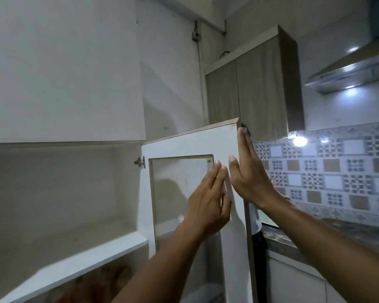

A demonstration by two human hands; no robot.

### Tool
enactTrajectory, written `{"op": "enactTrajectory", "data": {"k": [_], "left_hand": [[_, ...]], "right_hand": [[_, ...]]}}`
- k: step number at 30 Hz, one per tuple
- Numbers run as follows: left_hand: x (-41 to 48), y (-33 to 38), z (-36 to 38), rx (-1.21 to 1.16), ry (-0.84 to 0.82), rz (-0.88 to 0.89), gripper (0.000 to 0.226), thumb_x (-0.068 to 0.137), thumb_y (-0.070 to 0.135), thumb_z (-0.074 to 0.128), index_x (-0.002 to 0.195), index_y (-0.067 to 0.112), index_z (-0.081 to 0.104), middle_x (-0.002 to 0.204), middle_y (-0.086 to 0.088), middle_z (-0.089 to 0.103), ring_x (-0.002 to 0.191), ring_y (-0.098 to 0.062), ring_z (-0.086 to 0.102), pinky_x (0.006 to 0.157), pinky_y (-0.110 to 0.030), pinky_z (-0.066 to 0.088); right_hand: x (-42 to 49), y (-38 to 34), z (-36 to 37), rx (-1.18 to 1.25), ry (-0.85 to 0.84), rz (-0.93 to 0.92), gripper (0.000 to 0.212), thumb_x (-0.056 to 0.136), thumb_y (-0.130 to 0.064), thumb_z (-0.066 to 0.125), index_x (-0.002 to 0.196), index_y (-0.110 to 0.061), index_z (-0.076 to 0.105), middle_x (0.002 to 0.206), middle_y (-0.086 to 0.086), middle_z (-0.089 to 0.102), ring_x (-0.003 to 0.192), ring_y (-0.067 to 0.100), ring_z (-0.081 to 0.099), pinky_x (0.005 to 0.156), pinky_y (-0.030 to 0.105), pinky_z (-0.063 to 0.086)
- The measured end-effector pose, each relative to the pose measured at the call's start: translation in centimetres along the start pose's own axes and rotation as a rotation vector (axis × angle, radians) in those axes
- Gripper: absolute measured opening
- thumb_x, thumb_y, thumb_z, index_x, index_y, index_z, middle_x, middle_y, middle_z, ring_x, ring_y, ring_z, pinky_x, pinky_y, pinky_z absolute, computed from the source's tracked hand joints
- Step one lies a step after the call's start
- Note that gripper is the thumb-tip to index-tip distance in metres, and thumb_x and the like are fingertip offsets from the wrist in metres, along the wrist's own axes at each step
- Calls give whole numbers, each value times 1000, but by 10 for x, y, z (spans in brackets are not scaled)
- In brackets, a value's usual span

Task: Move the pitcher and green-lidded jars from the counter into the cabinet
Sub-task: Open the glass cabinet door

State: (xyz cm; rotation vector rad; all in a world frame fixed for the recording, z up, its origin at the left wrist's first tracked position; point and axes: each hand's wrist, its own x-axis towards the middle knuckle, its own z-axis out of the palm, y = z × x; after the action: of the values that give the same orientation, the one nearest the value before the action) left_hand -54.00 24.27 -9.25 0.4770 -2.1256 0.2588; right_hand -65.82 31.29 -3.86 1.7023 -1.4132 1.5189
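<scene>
A white cabinet door with a glass pane stands swung out in front of me. My left hand lies flat against its inner face, fingers straight and together. Beyond the door's free edge, my right hand is flat against the outer side, fingertips near the top corner. To the left, the open cabinet shows a bare upper compartment over a white shelf. Neither the pitcher nor the green-lidded jars are in view.
Blurred reddish items sit under the shelf. A dark stone counter runs along the right below a patterned tile wall. Wood-grain wall cabinets and a steel range hood hang above.
</scene>
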Motion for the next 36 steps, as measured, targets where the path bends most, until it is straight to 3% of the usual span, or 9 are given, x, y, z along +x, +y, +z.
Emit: {"op": "enactTrajectory", "data": {"k": [4,8,13,17,22,27,30,34,36], "left_hand": [[-3,6,43,36,-199,-81,70,99,40,32,162,26,4,170,7,-7,156,-13,13,120,-35,33],[-3,21,83,21,-365,-122,72,99,41,34,161,28,1,170,4,-6,157,-17,6,124,-41,25],[-2,30,121,67,-620,-126,72,100,41,35,162,23,1,170,-1,-5,157,-24,-1,126,-41,9],[1,27,145,62,-728,-188,78,99,42,44,161,26,0,170,0,-9,157,-25,-3,126,-47,10],[0,30,165,83,-756,-177,83,96,43,50,160,27,0,170,1,-9,157,-28,-1,124,-50,12],[-3,36,172,102,-757,-170,82,96,42,51,161,27,1,170,0,-12,157,-30,2,123,-49,16],[-3,34,167,101,-741,-149,82,96,42,50,161,26,1,170,-1,-8,157,-30,4,124,-48,14],[-9,16,135,104,-708,-187,84,95,43,52,161,26,2,170,-3,-3,156,-30,5,126,-48,13],[-20,-4,105,134,-694,-240,85,96,41,54,161,26,2,170,-4,-1,156,-30,5,125,-49,12]], "right_hand": [[-12,61,-5,-370,-31,-69,83,98,-22,46,158,-8,-9,167,9,-18,156,25,-5,122,34,17],[-21,105,-9,-746,-139,-37,80,97,-41,33,157,-2,-2,165,19,-18,154,28,-14,125,41,0],[-28,138,-12,-904,-441,60,77,99,-50,12,157,-3,-6,165,16,-17,153,27,-19,120,40,-14],[-33,157,-16,-942,-551,188,76,102,-51,19,157,-4,-4,166,14,-16,153,27,-18,125,47,-4],[-47,174,-16,-922,-482,75,79,100,-52,28,158,-8,-3,158,7,-29,141,24,-35,117,45,-11],[-46,167,-24,-929,-522,82,78,99,-50,33,159,-10,3,159,7,-28,150,24,-22,122,48,-3],[-44,160,-26,-919,-523,102,75,97,-50,39,159,-13,14,167,10,-14,154,28,-13,122,52,0],[-47,137,-9,-852,-383,108,69,90,-51,49,150,-18,39,167,13,13,155,30,4,121,56,4],[-46,114,10,-744,-400,88,68,91,-48,49,151,-17,37,166,10,19,155,28,8,121,53,7]]}}
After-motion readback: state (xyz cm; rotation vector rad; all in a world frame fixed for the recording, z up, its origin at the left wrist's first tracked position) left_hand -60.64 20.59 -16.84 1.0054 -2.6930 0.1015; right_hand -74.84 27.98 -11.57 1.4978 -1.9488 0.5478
